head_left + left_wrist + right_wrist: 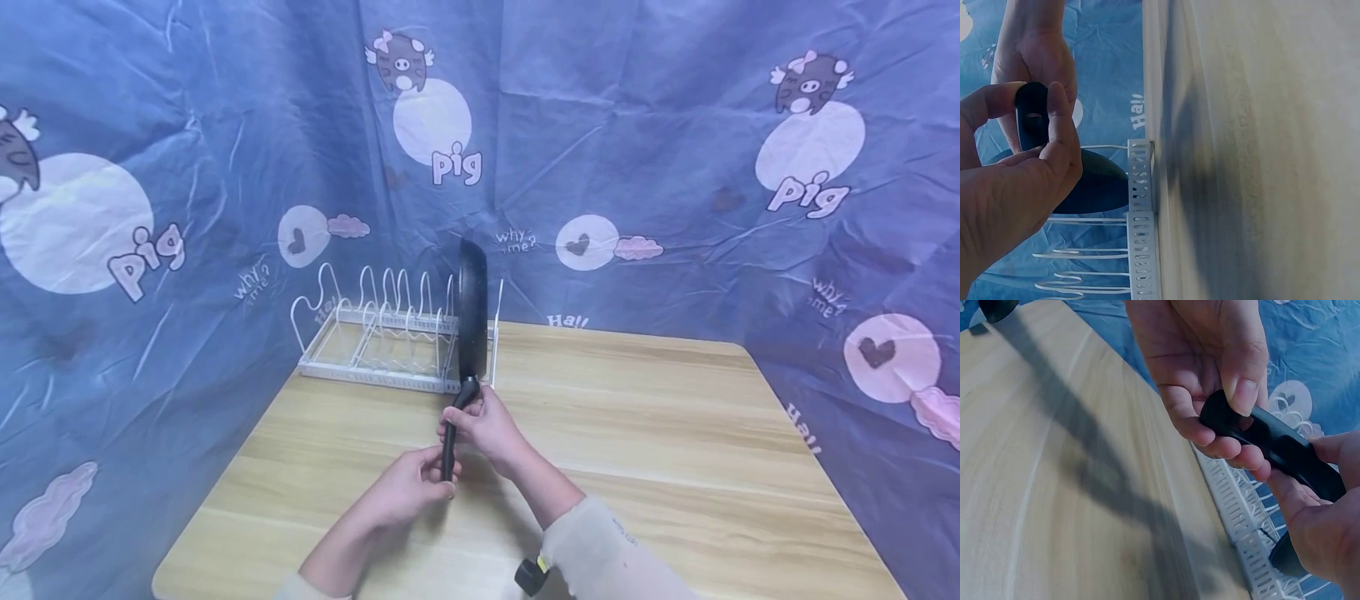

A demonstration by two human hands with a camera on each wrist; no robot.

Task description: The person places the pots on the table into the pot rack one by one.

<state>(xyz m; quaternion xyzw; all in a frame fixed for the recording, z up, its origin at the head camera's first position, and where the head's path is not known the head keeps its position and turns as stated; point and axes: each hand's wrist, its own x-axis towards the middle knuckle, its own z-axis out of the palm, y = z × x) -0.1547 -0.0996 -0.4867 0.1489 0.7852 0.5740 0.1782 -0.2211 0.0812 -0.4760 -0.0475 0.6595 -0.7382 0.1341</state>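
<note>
A black frying pan (472, 308) stands on edge at the right end of a white wire rack (375, 379), its handle (448, 454) pointing toward me. My left hand (408, 487) pinches the handle's free end between thumb and fingers. Farther up, close to the pan body, my right hand (491, 429) grips the same handle. In the left wrist view, the pan's rounded side (1094, 184) shows beside the rack's slotted rail (1141, 237). Seen from the right wrist, the left thumb lies over the handle's end (1235, 419), while fingers curl beneath.
The rack's wire dividers (386, 292) rise in a row left of the pan. Under everything is a wood-grain table (637, 433). A blue curtain (615, 167) with pig prints hangs behind and at both sides. Near the right sleeve is a small black object (530, 575).
</note>
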